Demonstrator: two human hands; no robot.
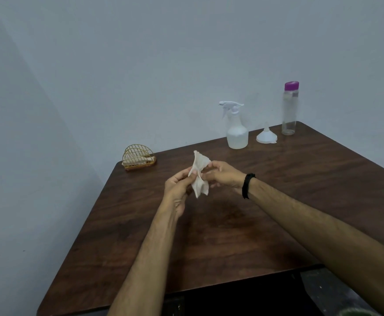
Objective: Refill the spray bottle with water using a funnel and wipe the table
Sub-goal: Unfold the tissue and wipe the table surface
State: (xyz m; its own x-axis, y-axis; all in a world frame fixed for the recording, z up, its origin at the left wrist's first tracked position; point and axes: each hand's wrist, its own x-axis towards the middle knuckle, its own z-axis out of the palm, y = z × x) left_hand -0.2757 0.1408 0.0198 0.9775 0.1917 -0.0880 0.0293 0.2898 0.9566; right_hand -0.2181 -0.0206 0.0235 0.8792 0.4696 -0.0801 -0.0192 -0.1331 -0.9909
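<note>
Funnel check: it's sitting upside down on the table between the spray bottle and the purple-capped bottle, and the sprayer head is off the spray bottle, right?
Not quite. The head view shows the sprayer head screwed on the spray bottle. The funnel placement is right.

- spray bottle (236,131) stands upright on the worktop (300,183), near its far edge by the wall.
- funnel (266,135) sits mouth-down just right of the spray bottle.
- water bottle (290,108) stands right of the spray bottle, beyond the funnel.
- napkin holder (138,158) sits well left of the spray bottle, at the worktop's far left corner.
- tissue (199,174) is held above the worktop, in front and left of the spray bottle, between left hand (178,188) and right hand (224,175).
</note>
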